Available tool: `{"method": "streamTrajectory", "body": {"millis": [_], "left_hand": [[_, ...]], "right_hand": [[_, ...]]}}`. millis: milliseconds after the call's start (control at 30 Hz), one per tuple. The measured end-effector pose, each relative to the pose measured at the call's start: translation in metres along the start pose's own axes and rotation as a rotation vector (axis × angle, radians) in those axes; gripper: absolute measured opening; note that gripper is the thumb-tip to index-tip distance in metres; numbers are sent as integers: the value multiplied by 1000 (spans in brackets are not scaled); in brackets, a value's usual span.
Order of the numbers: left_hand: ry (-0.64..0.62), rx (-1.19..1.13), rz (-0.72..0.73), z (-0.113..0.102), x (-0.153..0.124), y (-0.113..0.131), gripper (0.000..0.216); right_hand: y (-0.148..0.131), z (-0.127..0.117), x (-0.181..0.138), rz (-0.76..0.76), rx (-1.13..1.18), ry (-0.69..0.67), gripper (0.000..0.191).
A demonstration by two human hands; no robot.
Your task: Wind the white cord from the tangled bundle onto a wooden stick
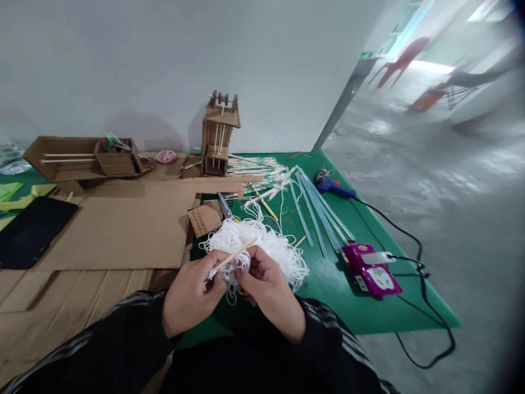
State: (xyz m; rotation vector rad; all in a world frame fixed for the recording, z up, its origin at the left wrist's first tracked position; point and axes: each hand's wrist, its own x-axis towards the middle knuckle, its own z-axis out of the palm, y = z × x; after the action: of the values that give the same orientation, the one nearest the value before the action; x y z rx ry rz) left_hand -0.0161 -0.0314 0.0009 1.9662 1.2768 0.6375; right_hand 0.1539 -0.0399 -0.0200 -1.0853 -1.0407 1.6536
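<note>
My left hand is closed round one end of a thin wooden stick, which slants up to the right. White string is wound about the stick's lower end. Close by, my right hand has its fingers pinched on white string beside the stick. A large loose heap of white string lies on the green table under and beyond both hands. Scissors lie at the heap's far side, partly covered. My fingers hide part of the string between the hands.
Cardboard sheets cover the left side, with a black flat object on them. Cardboard models stand by the wall. Wooden sticks, glue sticks, a blue glue gun and a purple packet lie right, with a trailing cable.
</note>
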Motion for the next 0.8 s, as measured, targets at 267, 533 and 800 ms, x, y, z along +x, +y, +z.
{"method": "streamTrajectory", "body": {"millis": [267, 533, 800], "left_hand": [[-7, 68, -16, -1, -1, 3, 17], [-5, 133, -66, 1, 1, 0, 18], [150, 205, -43, 5, 0, -6, 8]], "right_hand": [[1, 0, 0, -1, 24, 8, 27], [-6, -1, -4, 10, -48, 23, 30], [-8, -5, -5, -81, -260, 119, 25]]}}
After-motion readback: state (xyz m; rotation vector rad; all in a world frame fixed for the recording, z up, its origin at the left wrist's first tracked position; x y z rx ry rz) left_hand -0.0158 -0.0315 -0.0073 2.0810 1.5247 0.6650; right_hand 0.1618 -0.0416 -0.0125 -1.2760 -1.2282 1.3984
